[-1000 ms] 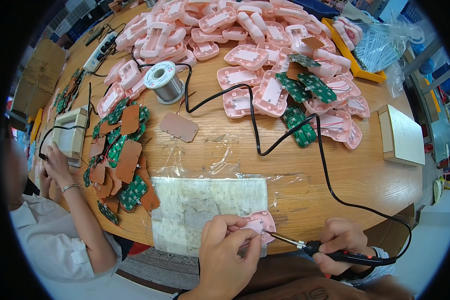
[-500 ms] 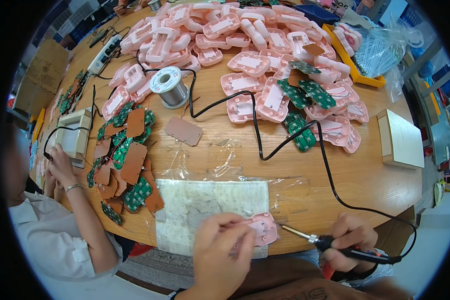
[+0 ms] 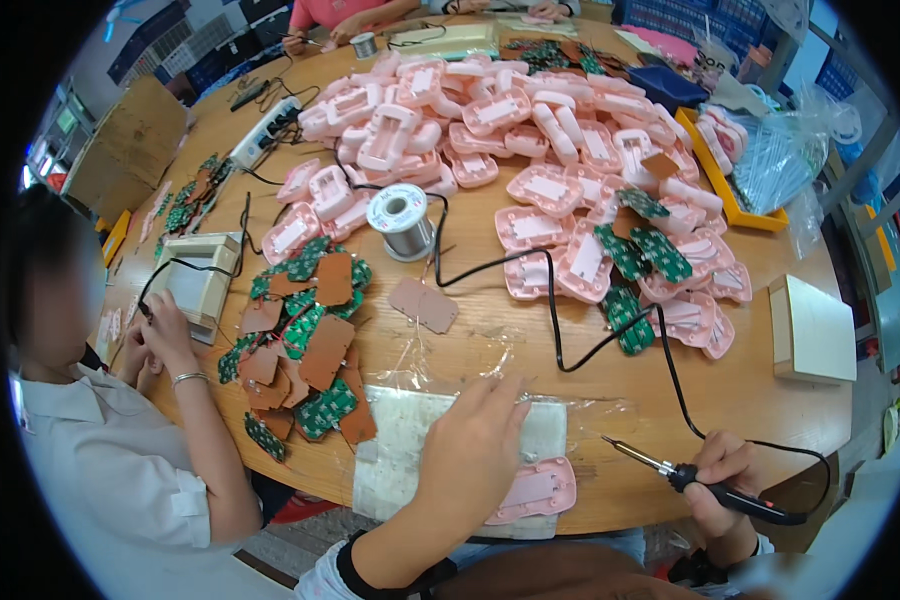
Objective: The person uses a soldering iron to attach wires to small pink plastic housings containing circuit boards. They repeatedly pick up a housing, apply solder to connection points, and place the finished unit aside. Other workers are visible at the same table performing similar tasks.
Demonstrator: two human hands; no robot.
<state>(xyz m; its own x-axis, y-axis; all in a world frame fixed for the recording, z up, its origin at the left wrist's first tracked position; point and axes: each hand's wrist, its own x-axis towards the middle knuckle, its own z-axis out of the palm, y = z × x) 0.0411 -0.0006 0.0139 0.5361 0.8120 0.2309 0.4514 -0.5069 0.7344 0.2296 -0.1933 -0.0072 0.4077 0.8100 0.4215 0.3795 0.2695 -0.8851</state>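
Note:
My right hand [image 3: 722,487] grips a black-handled soldering iron [image 3: 685,475], its metal tip pointing left above the table. Past the pink plastic shell, my left hand [image 3: 478,440] reaches forward over the white work pad [image 3: 390,470], fingers stretched out and nothing seen in them. That shell [image 3: 537,492] lies on the pad's near right corner, its hollow side up, partly behind my left wrist. A single brown circuit board [image 3: 423,305] lies beyond my fingertips. Behind it stands a spool of solder wire [image 3: 401,222].
A heap of pink shells [image 3: 460,110] fills the far table. Brown and green circuit boards [image 3: 310,340] are piled left of the pad. The iron's black cable [image 3: 560,340] loops across the table. A pale box [image 3: 812,330] stands right. A co-worker [image 3: 120,440] sits at left.
My left hand has let go of the pink shell and moved forward. The shell now rests on the pad. The soldering iron stays in my right hand, and the view has tilted up.

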